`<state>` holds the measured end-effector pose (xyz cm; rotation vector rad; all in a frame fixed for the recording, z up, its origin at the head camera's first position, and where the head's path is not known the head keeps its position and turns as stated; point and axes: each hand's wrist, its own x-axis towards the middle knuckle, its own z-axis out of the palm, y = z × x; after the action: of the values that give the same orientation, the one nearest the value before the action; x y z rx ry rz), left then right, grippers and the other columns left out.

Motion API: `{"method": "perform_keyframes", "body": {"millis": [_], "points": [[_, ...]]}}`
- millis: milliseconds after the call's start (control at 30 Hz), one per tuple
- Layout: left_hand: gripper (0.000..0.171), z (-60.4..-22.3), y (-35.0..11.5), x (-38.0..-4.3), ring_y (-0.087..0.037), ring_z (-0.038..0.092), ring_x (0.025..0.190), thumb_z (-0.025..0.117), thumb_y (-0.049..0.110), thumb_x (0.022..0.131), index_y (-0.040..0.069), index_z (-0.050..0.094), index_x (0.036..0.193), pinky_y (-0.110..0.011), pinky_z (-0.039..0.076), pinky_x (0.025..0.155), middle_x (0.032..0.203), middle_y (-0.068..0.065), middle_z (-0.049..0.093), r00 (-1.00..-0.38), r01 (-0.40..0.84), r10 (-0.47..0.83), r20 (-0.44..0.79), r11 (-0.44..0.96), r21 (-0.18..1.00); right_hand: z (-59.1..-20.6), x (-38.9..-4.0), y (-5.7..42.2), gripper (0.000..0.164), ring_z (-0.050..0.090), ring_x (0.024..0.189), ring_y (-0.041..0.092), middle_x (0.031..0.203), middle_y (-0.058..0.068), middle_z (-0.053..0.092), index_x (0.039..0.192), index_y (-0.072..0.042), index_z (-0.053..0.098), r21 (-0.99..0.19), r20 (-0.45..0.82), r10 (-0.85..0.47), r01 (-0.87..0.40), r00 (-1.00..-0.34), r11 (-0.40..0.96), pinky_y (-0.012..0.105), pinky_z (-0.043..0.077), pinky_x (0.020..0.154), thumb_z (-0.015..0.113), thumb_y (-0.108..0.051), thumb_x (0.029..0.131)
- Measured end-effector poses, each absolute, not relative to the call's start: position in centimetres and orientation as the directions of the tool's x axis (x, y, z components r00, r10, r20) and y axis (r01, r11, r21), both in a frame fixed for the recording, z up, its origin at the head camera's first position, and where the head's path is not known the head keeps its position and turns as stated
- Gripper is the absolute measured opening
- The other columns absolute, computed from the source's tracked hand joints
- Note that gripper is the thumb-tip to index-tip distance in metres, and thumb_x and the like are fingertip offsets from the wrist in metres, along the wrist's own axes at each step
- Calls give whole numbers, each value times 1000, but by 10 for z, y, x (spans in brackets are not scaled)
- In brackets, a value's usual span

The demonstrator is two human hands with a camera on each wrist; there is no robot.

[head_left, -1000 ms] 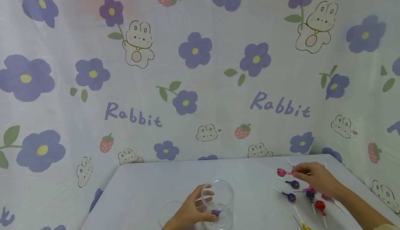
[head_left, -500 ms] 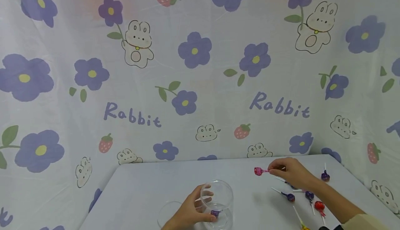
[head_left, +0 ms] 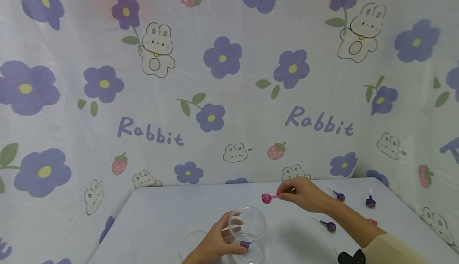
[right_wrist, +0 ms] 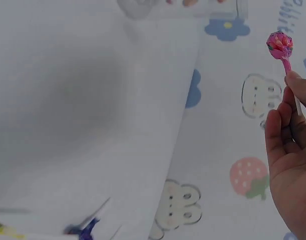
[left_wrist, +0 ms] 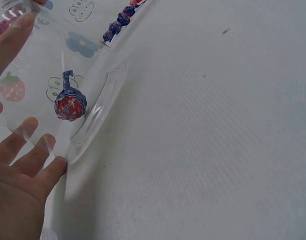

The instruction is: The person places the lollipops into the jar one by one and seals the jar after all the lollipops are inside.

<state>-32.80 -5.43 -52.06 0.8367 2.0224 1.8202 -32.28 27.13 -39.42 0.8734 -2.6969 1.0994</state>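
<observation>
My left hand (head_left: 215, 242) grips a clear plastic jar (head_left: 259, 228) round its side, thumb in front and fingers behind. One lollipop (left_wrist: 70, 104) in a blue and red wrapper lies inside the jar, seen through its wall in the left wrist view. Up and to the right of the jar's open mouth, my right hand (head_left: 305, 194) pinches a pink-wrapped lollipop (head_left: 266, 198) by its stick. Its candy end points left, above the table and apart from the jar. The right wrist view shows the stick between thumb and fingers of that hand.
Purple-wrapped lollipops lie at the table's right, among them one lollipop (head_left: 330, 227) near the forearm and another lollipop (head_left: 370, 202) farther back. The right forearm hides others. A clear round lid (head_left: 181, 242) lies left of the jar. A patterned curtain (head_left: 233, 96) stands behind the table.
My right hand has carried the pink lollipop leftward from the group at the right to near the jar. My left hand keeps its hold on the jar in the same place.
</observation>
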Motion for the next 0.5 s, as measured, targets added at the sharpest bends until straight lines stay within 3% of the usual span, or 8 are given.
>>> {"method": "perform_keyframes", "body": {"millis": [267, 500], "points": [[83, -523, -54, -328, -44, 51, 134, 89, 14, 84, 14, 41, 153, -54, 46, 107, 143, -21, 52, -782, 210, 603, 157, 17, 978, -392, -329, 228, 6, 59, 75, 8, 84, -10, 67, 94, -11, 75, -576, 277, -604, -633, -747, 518, 26, 57, 69, 72, -7, 98], [79, -525, -56, -330, -38, 55, 131, 88, 19, 86, 19, 44, 152, -53, 48, 105, 143, -14, 55, -792, 203, 592, 150, 24, 979, -393, -332, 197, 9, 59, 77, 5, 85, -12, 68, 92, -12, 75, -541, 245, -688, -684, -684, 488, 25, 57, 71, 72, -4, 96]]}}
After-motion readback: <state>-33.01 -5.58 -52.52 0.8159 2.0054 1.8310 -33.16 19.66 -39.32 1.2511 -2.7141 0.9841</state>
